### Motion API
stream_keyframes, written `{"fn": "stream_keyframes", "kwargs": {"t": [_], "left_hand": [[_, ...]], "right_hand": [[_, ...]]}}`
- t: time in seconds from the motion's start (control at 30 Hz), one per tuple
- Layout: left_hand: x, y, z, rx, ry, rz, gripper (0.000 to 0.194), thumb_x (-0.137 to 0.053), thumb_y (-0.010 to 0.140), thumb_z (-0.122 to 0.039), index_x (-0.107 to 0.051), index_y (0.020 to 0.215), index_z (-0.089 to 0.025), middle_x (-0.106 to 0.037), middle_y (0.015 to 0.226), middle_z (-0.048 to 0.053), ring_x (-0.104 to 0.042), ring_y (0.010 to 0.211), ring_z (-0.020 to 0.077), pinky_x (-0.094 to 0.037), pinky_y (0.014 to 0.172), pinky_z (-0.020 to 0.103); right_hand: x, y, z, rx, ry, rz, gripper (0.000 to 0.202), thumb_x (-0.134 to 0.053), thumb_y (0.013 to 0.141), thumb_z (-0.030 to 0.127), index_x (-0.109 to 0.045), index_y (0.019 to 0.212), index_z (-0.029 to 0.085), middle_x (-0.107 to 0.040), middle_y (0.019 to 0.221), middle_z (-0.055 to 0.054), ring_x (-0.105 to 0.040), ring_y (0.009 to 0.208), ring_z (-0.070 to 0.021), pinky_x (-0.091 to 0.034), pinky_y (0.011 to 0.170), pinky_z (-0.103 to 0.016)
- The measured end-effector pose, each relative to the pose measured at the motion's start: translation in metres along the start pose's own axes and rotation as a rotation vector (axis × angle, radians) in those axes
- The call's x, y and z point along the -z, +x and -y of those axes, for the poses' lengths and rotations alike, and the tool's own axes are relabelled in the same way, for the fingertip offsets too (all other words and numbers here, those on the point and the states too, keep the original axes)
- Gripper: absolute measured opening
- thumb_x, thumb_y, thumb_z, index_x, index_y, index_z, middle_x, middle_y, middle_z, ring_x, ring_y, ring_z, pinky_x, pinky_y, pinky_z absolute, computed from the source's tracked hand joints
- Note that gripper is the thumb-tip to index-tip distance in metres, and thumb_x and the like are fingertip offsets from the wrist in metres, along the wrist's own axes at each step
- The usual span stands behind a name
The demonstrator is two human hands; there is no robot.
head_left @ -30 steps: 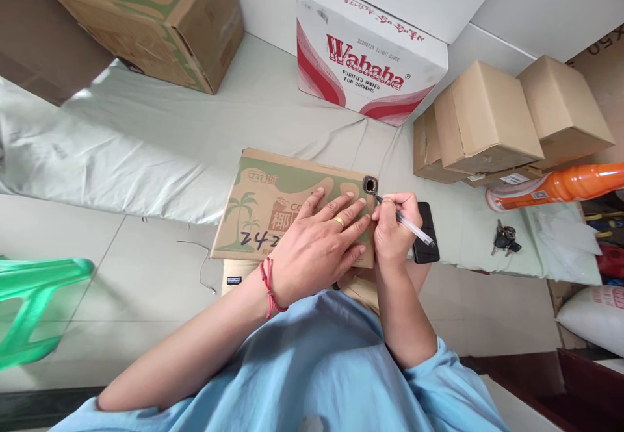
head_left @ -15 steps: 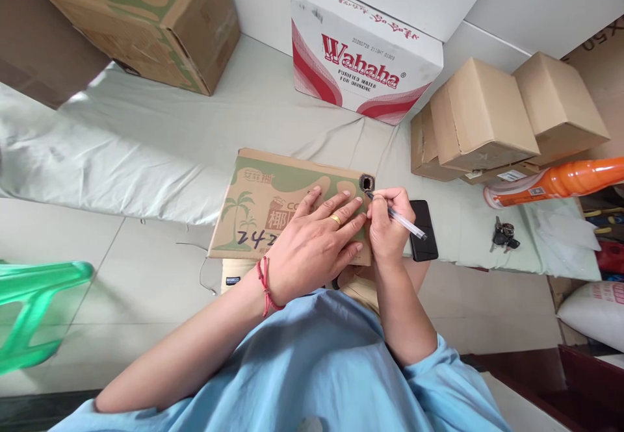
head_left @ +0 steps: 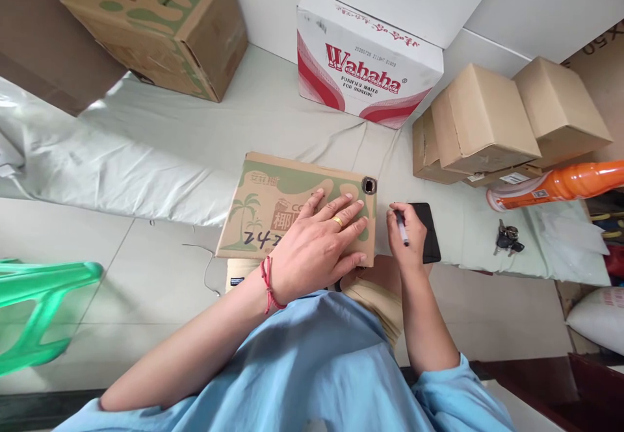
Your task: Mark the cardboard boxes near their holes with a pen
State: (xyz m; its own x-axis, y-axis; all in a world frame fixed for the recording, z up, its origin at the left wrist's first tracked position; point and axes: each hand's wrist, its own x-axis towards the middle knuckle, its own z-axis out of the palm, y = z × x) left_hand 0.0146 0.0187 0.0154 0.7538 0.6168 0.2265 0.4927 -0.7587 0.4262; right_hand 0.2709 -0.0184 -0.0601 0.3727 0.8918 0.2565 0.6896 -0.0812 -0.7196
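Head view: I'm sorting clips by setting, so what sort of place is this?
Possibly a storeroom or small shop: a Wahaha water carton, several plain brown boxes and a white sack at the right edge.

White carton: "Wahaha"; palm-tree box: "24…"

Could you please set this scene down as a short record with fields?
Left hand: spread flat on the brown-and-green printed cardboard box
Right hand: grips a slim clear-barrelled pen, apart from the box
Box marks: dark-ringed spot at far right corner; handwritten digits
Near right hand: flat black rectangular phone
Behind: red-and-white cardboard Wahaha carton
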Motion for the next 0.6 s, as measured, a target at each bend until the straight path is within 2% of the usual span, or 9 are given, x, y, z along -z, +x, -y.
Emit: {"fn": "stream_keyframes", "kwargs": {"t": [0.1, 0.17, 0.23, 0.37, 0.47, 0.6], "left_hand": [[0.002, -0.001, 0.001, -0.019, 0.006, 0.016, 0.059, -0.07, 0.106, -0.056, -0.072, 0.151, -0.017, -0.061, 0.169, 0.019, -0.051, 0.162, 0.0428, -0.029, 0.139, 0.071], [0.002, -0.001, 0.001, -0.033, 0.023, 0.024, 0.065, -0.076, 0.102, -0.06, -0.072, 0.151, -0.017, -0.059, 0.17, 0.02, -0.05, 0.163, 0.0438, -0.028, 0.139, 0.072], [0.003, -0.002, 0.001, -0.043, 0.041, 0.033, 0.071, -0.083, 0.097, -0.06, -0.071, 0.152, -0.018, -0.057, 0.171, 0.02, -0.049, 0.163, 0.0443, -0.028, 0.139, 0.072], [0.002, -0.004, 0.0, -0.044, 0.056, 0.032, 0.072, -0.086, 0.095, -0.057, -0.069, 0.153, -0.018, -0.057, 0.172, 0.02, -0.049, 0.163, 0.0439, -0.029, 0.139, 0.072], [0.0, -0.006, -0.001, -0.043, 0.057, 0.012, 0.07, -0.086, 0.095, -0.056, -0.071, 0.151, -0.018, -0.057, 0.171, 0.02, -0.05, 0.163, 0.0436, -0.029, 0.139, 0.071], [-0.002, -0.006, -0.002, -0.045, 0.074, 0.003, 0.067, -0.084, 0.097, -0.055, -0.071, 0.151, -0.017, -0.06, 0.169, 0.021, -0.051, 0.161, 0.0432, -0.028, 0.139, 0.07]], "right_hand": [[0.0, -0.007, -0.024, 0.084, -0.202, 0.161, 0.035, -0.047, 0.105, 0.031, -0.075, 0.122, 0.019, -0.08, 0.114, -0.015, -0.073, 0.103, -0.0283, -0.058, 0.095, -0.045], [-0.003, -0.009, -0.031, 0.101, -0.265, 0.193, 0.043, -0.043, 0.101, 0.021, -0.074, 0.131, 0.017, -0.078, 0.119, -0.017, -0.07, 0.109, -0.03, -0.057, 0.101, -0.048], [-0.002, -0.009, -0.034, 0.107, -0.294, 0.184, 0.05, -0.045, 0.099, 0.019, -0.069, 0.143, 0.017, -0.076, 0.122, -0.017, -0.067, 0.11, -0.0302, -0.057, 0.103, -0.05], [0.016, -0.011, -0.046, 0.055, -0.374, 0.07, 0.057, -0.052, 0.102, 0.034, -0.058, 0.155, 0.016, -0.073, 0.128, -0.018, -0.063, 0.116, -0.033, -0.053, 0.109, -0.055], [0.039, -0.022, -0.066, -0.055, -0.491, 0.007, 0.073, -0.057, 0.101, 0.049, -0.05, 0.162, 0.009, -0.065, 0.147, -0.028, -0.057, 0.135, -0.0406, -0.045, 0.119, -0.062], [0.061, -0.048, -0.089, -0.289, -0.625, 0.071, 0.097, -0.064, 0.094, 0.065, -0.043, 0.166, 0.003, -0.054, 0.161, -0.036, -0.05, 0.147, -0.0494, -0.041, 0.122, -0.065]]}}
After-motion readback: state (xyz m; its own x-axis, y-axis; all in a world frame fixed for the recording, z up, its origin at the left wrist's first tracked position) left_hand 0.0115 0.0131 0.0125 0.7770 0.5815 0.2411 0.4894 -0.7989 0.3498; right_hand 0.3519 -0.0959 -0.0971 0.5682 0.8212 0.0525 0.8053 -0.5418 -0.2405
